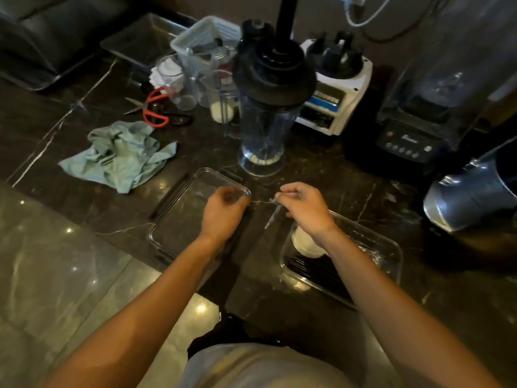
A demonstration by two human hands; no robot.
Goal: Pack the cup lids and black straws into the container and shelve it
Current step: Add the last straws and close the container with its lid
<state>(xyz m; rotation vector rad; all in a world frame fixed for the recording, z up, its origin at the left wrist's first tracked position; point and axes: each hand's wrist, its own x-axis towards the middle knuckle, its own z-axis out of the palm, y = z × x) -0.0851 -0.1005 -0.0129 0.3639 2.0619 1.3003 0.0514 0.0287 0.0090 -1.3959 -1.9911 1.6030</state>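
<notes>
While both hands work just above the dark tabletop [321, 169], the packing step looks nearly done: the clear container [389, 247] at lower right already holds black straws [313, 271] along its near side and a white stack of cup lids [303, 243] behind the right wrist. Right hand [303, 204] has its fingers curled, pinching a thin clear wrapper [272, 214], blurred, apparently plastic film. Left hand [223, 212] is curled near the corner of the clear lid tray [173, 217] lying flat beside the container; cannot tell if it grips that wrapper's other end. Judged next: discard the wrapper, seat the lid tray squarely on the container, then lift with both hands for shelving.
</notes>
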